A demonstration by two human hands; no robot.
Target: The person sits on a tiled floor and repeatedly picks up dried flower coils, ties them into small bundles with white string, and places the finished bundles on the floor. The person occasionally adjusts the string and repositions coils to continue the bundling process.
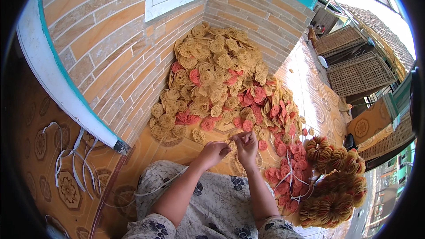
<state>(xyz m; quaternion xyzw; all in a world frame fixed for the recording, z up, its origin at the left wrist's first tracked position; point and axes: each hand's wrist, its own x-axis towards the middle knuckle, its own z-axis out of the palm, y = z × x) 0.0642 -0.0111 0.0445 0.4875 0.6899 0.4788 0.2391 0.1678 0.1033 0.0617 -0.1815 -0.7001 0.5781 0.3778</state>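
Above my lap, my left hand (214, 154) and my right hand (246, 148) are close together, their fingers pinched. Something thin seems to run between the fingertips, too small to make out. Just beyond them spreads a big heap of tan rosette-shaped coils (206, 77), thin and lacy, piled into the wall corner. Pink rosettes (207, 124) are mixed in, and one tan rosette (198, 135) lies apart on the floor near my left hand. A white strip (161, 187) crosses my patterned clothing and passes under my left forearm.
Pink rosettes (297, 168) lie to the right with white strips (291, 173) across them, beside bundled tan and pink rosettes (330, 201). Loose white strips (75, 155) lie on the left floor. A tiled wall (113, 31) bounds the left; woven racks (361, 74) stand far right.
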